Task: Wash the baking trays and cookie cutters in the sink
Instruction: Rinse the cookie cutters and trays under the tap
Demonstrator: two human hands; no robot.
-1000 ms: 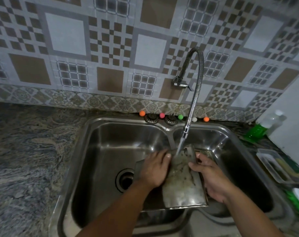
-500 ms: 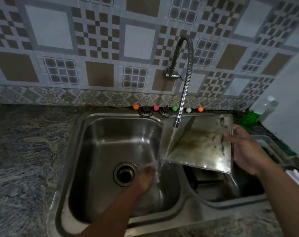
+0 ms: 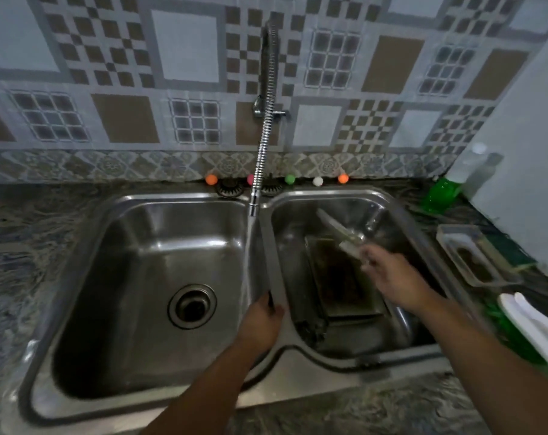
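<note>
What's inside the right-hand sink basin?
A dirty baking tray lies in the right basin; the right hand holds a blurred metal piece above it. Whatever lies under the tray is hidden.

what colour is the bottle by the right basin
Green liquid at the bottom, clear above; head view.

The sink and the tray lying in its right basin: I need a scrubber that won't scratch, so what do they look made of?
The sink looks like stainless steel with a brushed, semi-gloss finish: grey, with soft streaked highlights along its walls. The tray seems thin sheet metal, possibly steel or aluminium; its base is dull and darkly stained, with paler metal along its raised rim. Blur leaves any coating unclear.
</note>
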